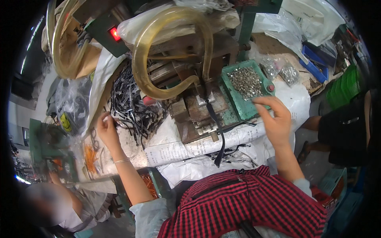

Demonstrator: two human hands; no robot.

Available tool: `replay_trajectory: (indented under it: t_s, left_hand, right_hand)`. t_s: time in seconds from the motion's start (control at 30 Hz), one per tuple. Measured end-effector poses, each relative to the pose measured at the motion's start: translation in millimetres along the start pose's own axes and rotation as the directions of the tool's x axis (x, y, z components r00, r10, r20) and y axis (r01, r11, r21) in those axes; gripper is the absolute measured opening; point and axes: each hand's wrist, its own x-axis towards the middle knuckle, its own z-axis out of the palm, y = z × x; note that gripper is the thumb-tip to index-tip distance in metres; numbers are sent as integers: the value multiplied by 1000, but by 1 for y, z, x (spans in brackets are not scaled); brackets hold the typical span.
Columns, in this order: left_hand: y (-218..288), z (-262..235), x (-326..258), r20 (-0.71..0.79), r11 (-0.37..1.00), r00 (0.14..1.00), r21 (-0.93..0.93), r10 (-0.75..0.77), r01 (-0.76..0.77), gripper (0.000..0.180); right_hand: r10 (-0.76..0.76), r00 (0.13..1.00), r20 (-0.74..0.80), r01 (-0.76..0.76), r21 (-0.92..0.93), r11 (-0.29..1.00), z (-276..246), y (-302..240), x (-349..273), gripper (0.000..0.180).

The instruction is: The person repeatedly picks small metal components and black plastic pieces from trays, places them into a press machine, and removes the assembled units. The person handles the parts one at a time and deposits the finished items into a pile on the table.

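Observation:
A black strap (216, 129) runs from the metal die (204, 98) of a press and hangs over the table's front edge, with neither hand touching it. My left hand (107, 129) is raised at the left edge of a heap of black straps (129, 99), fingers bent together; whether anything is between them is hidden. At the near corner of a green tray (248, 113), my right hand (278, 119) brings thumb and index finger close together. Small shiny metal pieces (244, 81) fill the tray's far part. Anything in that pinch is too small to make out.
A thick yellowish hose (145, 47) loops in front of the press. Plastic bags of metal pieces (289, 74) and a blue bin (313, 65) lie at the far right. Orange strips (90, 158) lie left of my forearm. Another person (71, 202) sits at the lower left.

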Motion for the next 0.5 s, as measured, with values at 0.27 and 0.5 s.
replay_trajectory:
  t_s: [0.27,0.5]
  left_hand:
    - [68,41,-33,105,906,980,-377,-167,195,38]
    - [175,58,-99,-2,812,1000,-583,22,-19,19]
  right_hand:
    - [-38,999,23,29,311,950,83,-39,45,26]
    - [101,988,116,-149,566,811,90,-41,37,46]
